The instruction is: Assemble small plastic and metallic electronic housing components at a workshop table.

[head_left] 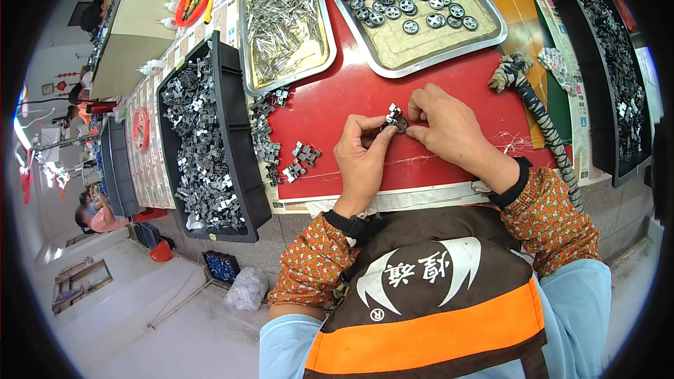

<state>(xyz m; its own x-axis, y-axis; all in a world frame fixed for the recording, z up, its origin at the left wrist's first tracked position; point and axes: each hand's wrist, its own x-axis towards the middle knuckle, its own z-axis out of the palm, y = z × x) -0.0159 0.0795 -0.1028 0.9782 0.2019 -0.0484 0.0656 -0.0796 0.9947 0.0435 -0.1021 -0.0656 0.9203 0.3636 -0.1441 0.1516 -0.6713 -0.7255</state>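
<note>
Over the red board, my left hand point(365, 154) pinches a small black and silver clip-like part point(394, 111) between thumb and fingers. A little black spoked wheel point(401, 125) sits against that part, beside my left thumb tip. My right hand point(449, 128) is closed, its fingertips meeting at the wheel's right side; what they grip there is too small to make out. Left of my hands, several loose clip-like parts point(302, 158) lie on the board. Beyond them stand a metal tray point(335, 49) of thin silver pins and another tray point(393, 72) of black wheels with silver spokes.
A black bin point(242, 168) full of clip-like parts stands at left, another black bin point(621, 172) at far right. A cloth-wrapped curved rod point(547, 130) lies right of my right hand. Red dishes point(195, 0) and a co-worker point(105, 214) are farther left.
</note>
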